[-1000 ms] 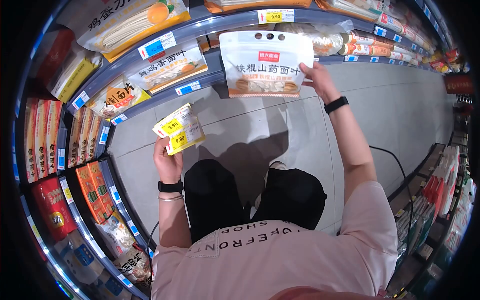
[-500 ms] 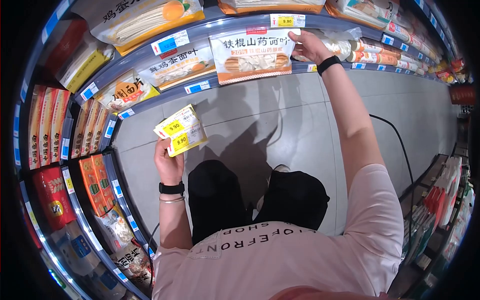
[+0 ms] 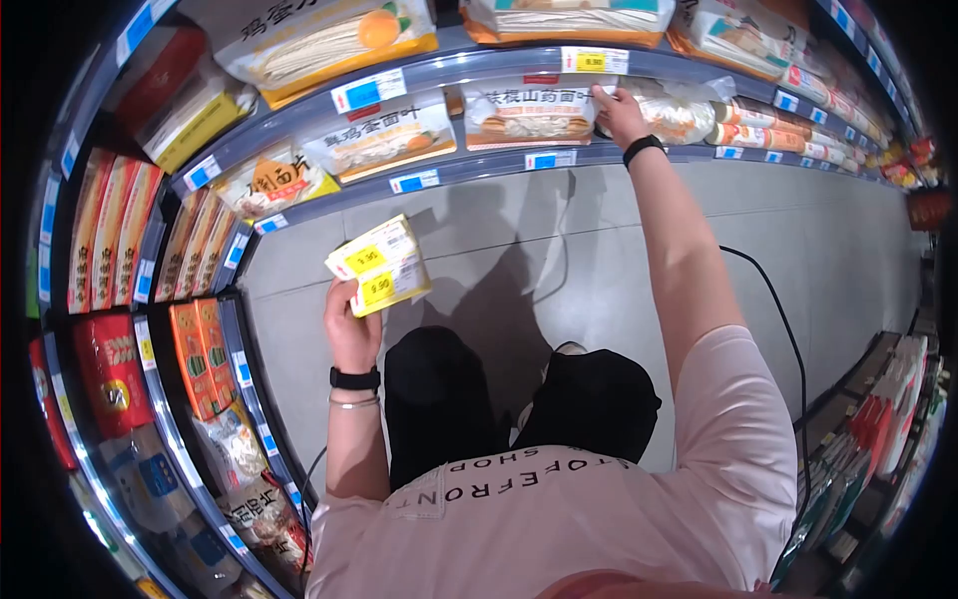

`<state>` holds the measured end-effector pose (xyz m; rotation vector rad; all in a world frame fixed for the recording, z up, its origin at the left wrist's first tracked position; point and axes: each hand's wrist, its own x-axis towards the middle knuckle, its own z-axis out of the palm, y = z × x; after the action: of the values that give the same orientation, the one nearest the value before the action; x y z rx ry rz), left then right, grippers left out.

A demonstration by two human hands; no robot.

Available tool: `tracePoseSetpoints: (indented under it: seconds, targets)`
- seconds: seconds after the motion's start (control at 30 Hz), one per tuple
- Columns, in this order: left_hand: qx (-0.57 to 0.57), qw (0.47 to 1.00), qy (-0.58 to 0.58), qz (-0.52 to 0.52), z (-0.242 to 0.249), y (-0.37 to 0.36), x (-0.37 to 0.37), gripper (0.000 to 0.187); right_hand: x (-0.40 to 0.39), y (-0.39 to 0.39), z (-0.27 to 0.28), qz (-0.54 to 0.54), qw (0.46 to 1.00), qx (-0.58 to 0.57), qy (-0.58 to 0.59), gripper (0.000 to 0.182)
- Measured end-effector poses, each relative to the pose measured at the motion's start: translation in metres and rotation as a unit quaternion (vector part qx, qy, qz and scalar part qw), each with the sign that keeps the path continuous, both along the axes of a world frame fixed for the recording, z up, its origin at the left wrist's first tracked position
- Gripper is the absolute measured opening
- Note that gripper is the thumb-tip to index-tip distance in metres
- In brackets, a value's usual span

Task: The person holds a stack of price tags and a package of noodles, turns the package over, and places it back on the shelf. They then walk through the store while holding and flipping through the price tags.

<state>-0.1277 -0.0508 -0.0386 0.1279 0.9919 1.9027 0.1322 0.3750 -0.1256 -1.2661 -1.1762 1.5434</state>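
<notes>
A bag of noodle sheets (image 3: pixel 521 122) with dark Chinese lettering stands on the lower shelf, behind the shelf lip. My right hand (image 3: pixel 623 116) pinches it at the upper right corner. Down at the left, clear of the shelf, my left hand (image 3: pixel 351 315) grips yellow-and-white price labels (image 3: pixel 391 262), fanned so that two faces show. Beside the held bag on the left is another noodle bag (image 3: pixel 381 140) with an orange egg picture. A yellow price label (image 3: pixel 589 61) sits on the shelf edge above the held bag.
Curved shelves of packaged noodles run ahead and down my left, with red packets (image 3: pixel 112 374) and orange boxes (image 3: pixel 203 357) there. A black cable (image 3: pixel 783 309) lies along the floor at the right. More packaged goods (image 3: pixel 883 409) stand at lower right.
My right hand has moved the noodle bag from in front of the shelf edge back onto the lower shelf, uncovering the label below. The view has shifted slightly; my left hand keeps the labels.
</notes>
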Motion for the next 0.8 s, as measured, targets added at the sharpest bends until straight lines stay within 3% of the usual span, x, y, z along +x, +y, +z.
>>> tracePoseSetpoints:
  seconds: [0.03,0.1,0.13,0.17,0.23,0.3,0.37,0.43,0.5,0.6,0.7,0.73,0.8]
  targets:
    - [0.013,1.000,0.008,-0.011,0.000,0.005,0.000,0.028,0.002,-0.001,-0.001,0.000,0.998,0.017,-0.060,0.041]
    - [0.020,1.000,0.012,-0.020,-0.006,0.011,-0.005,0.027,0.006,-0.002,-0.011,-0.036,0.997,0.037,-0.065,0.059]
    - [0.028,0.999,0.023,-0.024,-0.006,0.016,-0.007,0.027,0.008,-0.002,-0.023,-0.091,0.987,0.077,-0.105,0.068]
    - [0.039,0.998,0.033,-0.032,-0.005,0.022,-0.006,0.026,0.011,-0.012,-0.015,-0.116,0.973,0.080,-0.183,0.068]
    - [0.034,0.997,0.050,-0.037,0.006,0.035,-0.004,0.026,0.014,-0.031,-0.009,-0.181,0.953,0.140,-0.199,0.054]
    - [0.060,0.993,0.076,-0.065,0.012,0.047,-0.002,0.026,0.012,-0.061,0.009,-0.120,0.948,0.197,-0.217,0.036]
    - [0.062,0.993,0.069,-0.073,0.017,0.058,0.001,0.028,0.005,-0.100,0.035,0.029,0.987,0.137,-0.078,0.018]
    - [0.059,0.991,0.088,-0.085,0.035,0.072,0.009,0.028,-0.013,-0.145,0.077,0.162,0.982,0.086,-0.049,0.011]
    - [0.054,0.926,0.361,-0.093,0.011,0.078,0.002,0.024,-0.031,-0.179,0.109,0.242,0.969,0.040,-0.027,0.020]
    - [0.002,0.966,0.255,-0.031,-0.011,0.100,0.014,0.020,-0.052,-0.212,0.146,0.287,0.957,-0.042,0.030,0.031]
    - [0.073,0.962,0.227,-0.132,0.019,0.109,0.021,0.019,-0.060,-0.224,0.167,0.259,0.963,-0.053,0.054,0.030]
    - [0.051,0.928,0.341,-0.142,0.023,0.110,0.026,0.020,-0.060,-0.226,0.172,0.243,0.967,-0.047,0.055,0.029]
    - [0.068,0.939,0.304,-0.143,0.021,0.116,0.031,0.021,-0.060,-0.233,0.185,0.204,0.978,-0.031,0.043,0.025]
